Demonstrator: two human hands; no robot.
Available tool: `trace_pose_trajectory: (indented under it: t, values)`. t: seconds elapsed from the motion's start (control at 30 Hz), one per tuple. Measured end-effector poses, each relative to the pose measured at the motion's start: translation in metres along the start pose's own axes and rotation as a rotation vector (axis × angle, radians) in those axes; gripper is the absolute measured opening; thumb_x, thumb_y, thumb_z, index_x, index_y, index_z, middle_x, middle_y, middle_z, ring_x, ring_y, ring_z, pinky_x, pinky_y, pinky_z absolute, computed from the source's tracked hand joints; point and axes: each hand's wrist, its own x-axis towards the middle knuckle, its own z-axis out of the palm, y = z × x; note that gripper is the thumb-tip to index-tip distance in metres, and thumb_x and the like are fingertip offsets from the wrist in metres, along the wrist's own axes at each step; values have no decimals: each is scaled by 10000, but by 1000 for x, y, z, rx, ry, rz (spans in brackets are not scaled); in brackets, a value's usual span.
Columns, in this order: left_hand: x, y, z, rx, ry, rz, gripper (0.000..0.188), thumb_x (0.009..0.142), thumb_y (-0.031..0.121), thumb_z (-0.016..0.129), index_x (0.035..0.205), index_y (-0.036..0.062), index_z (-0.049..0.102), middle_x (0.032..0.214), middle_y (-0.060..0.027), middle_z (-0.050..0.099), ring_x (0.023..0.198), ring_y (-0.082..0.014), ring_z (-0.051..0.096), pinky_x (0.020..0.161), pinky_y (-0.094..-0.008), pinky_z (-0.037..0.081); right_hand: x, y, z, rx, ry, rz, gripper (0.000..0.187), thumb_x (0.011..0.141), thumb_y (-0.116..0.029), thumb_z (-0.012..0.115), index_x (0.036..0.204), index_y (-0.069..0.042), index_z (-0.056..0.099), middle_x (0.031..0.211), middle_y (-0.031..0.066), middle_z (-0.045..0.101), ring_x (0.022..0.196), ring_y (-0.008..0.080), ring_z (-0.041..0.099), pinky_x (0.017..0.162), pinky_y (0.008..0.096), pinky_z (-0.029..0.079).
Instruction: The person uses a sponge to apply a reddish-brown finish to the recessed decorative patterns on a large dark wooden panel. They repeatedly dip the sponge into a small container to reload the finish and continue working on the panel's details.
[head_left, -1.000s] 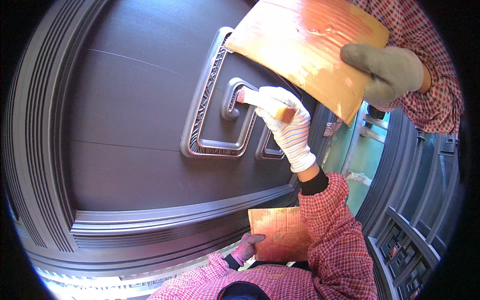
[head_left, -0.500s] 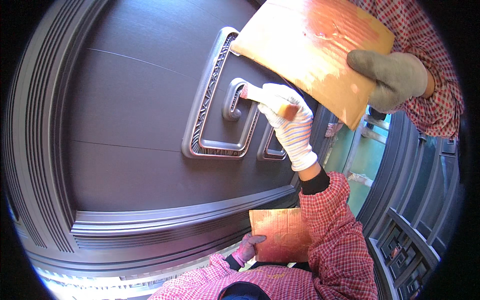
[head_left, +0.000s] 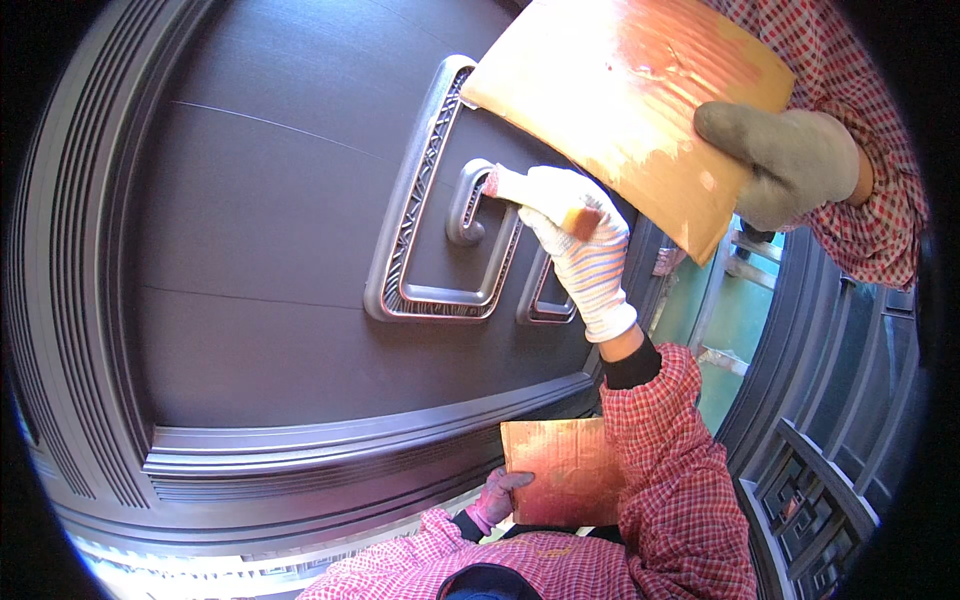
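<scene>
My right hand (head_left: 577,225), in a white striped glove, is closed around a paintbrush (head_left: 510,187). Its reddish bristle tip meets the inner curl of a raised dark metal ornament (head_left: 387,285) on a dark panel (head_left: 260,230). The brown butt of the handle sticks out past my fingers. Low in the picture, my left hand (head_left: 493,499), in a pinkish stained glove, grips the left edge of a piece of cardboard (head_left: 560,470) smeared with reddish-brown paint. My right sleeve hides the cardboard's right side.
At top right a co-worker's grey-gloved hand (head_left: 785,160) holds another paint-smeared cardboard sheet (head_left: 620,110) close above my right hand. Ribbed moulding (head_left: 75,260) frames the panel on the left. A second raised ornament (head_left: 548,300) is partly behind my wrist. Dark latticework (head_left: 815,510) stands at lower right.
The view has shifted slightly. Both of my hands keep their grips, and the brush tip stays at the ornament's inner curl.
</scene>
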Motion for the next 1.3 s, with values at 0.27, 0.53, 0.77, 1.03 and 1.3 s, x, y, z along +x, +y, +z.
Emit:
trace_pose_trajectory:
  t: [0.27,0.53,0.77,1.03,1.3]
  values:
    - [5,-8,-10,-17,13,-4,270,795,98,582,1031,-24,635,1013,-103,658,889,-180,631,861,-293,465,-1,1,5,29,-57,-63,315,735,-64,742,1029,-43,632,1016,72,660,936,189,624,871,298,466]
    - [1,-3,-3,-35,3,-9,286,803,95,572,1058,-24,622,1035,-105,650,915,-191,626,876,-306,464,0,-2,3,91,-6,-69,264,738,-35,732,989,-36,648,983,64,660,907,173,623,830,281,474]
    - [1,-1,-5,10,-9,-37,415,779,91,575,1177,-24,551,1145,-133,604,1038,-241,591,960,-368,429,10,10,4,58,45,-17,245,741,-33,731,973,-44,654,981,63,659,903,180,623,839,289,474]
    - [-2,2,1,37,-52,8,357,807,115,555,1134,-26,581,1089,-117,630,983,-202,609,923,-325,442,6,-13,2,-61,-5,-105,267,735,-43,741,989,-56,659,984,71,668,892,185,633,853,294,474]
    - [-3,3,5,-31,-62,-2,366,801,113,567,1143,-17,581,1107,-114,625,1000,-207,604,932,-332,439,8,1,2,125,77,4,256,745,-25,726,989,-42,653,988,71,661,908,180,625,845,292,471]
